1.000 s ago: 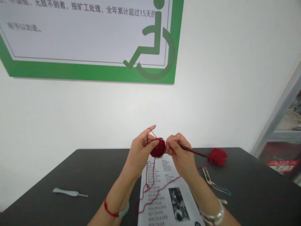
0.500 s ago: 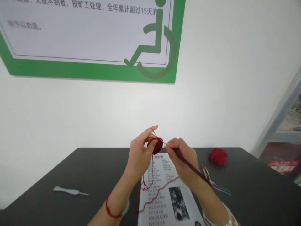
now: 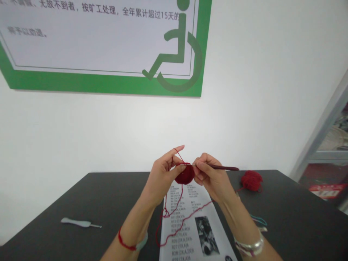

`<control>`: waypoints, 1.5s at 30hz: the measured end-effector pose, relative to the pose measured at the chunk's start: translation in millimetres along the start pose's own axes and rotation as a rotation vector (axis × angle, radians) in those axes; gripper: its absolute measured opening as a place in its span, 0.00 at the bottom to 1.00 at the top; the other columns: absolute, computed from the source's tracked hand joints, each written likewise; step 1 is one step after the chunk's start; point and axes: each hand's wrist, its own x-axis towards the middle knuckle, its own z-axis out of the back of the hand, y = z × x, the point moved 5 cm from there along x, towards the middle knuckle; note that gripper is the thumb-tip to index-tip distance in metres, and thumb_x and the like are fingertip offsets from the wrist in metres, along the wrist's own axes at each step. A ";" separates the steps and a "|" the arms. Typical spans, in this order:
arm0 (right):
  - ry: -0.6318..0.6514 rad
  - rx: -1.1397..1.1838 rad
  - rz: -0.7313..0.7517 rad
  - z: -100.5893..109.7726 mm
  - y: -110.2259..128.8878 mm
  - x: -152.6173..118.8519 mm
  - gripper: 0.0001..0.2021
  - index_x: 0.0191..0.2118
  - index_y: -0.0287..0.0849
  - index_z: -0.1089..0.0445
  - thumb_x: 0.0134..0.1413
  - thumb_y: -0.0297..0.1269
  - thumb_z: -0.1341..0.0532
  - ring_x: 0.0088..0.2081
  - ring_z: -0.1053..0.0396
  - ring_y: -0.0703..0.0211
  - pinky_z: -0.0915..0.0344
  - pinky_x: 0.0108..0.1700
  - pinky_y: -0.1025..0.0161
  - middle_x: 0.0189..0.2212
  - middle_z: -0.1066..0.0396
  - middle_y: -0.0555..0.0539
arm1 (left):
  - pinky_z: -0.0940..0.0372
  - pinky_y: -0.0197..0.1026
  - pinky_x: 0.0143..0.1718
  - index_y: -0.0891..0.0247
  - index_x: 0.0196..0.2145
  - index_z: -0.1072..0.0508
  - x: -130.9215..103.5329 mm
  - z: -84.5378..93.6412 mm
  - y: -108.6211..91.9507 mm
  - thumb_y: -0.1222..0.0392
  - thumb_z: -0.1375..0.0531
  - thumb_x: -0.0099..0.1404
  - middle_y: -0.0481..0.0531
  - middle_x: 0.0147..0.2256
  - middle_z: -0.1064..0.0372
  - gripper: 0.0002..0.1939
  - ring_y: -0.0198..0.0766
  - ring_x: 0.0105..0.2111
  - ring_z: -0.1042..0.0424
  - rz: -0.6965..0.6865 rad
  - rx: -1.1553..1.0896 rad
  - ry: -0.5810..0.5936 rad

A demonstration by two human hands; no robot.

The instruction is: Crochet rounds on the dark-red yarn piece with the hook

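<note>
Between my hands is a small round dark red crochet piece. My left hand pinches its left edge between thumb and fingers, and a strand of red yarn runs over its raised index finger. My right hand grips a crochet hook with a brown-red handle, held nearly level. The hook's thin metal shaft reaches left to the top edge of the piece; its tip is too small to make out. Loose yarn hangs below the piece and trails across a printed pattern sheet.
A red yarn ball sits at the table's back right. On the left lies a second hook with a pale handle. Teal cord shows partly behind my right forearm. The dark table meets a white wall bearing a green-framed sign.
My right hand has turned, swinging the hook's handle from slanting down to nearly level. The crochet piece has shifted slightly right and down and faces me more. Both hands keep their holds.
</note>
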 end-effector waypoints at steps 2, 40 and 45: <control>-0.023 -0.039 0.036 -1.1 -3.9 -0.3 0.09 0.25 0.43 0.38 0.53 0.35 0.38 0.16 0.49 0.70 0.52 0.17 0.71 0.17 0.39 0.57 | 0.40 0.36 0.30 0.63 0.53 0.29 0.1 -3.0 4.6 0.67 0.35 0.54 0.44 0.25 0.32 0.26 0.31 0.25 0.35 0.051 -0.089 0.028; 0.108 -0.337 0.191 15.0 24.7 -7.9 0.07 0.26 0.43 0.31 0.47 0.25 0.35 0.24 0.39 0.67 0.45 0.24 0.68 0.25 0.31 0.53 | 0.44 0.32 0.26 0.66 0.41 0.23 6.1 9.9 15.2 0.65 0.32 0.50 0.46 0.25 0.32 0.19 0.27 0.23 0.35 0.285 -0.285 0.213; 0.161 -0.095 0.058 15.8 15.1 -3.5 0.08 0.25 0.42 0.33 0.49 0.28 0.33 0.18 0.41 0.70 0.46 0.18 0.71 0.20 0.32 0.54 | 0.44 0.34 0.26 0.66 0.40 0.23 4.0 7.8 12.6 0.65 0.34 0.49 0.45 0.24 0.33 0.17 0.28 0.22 0.37 0.275 -0.208 0.218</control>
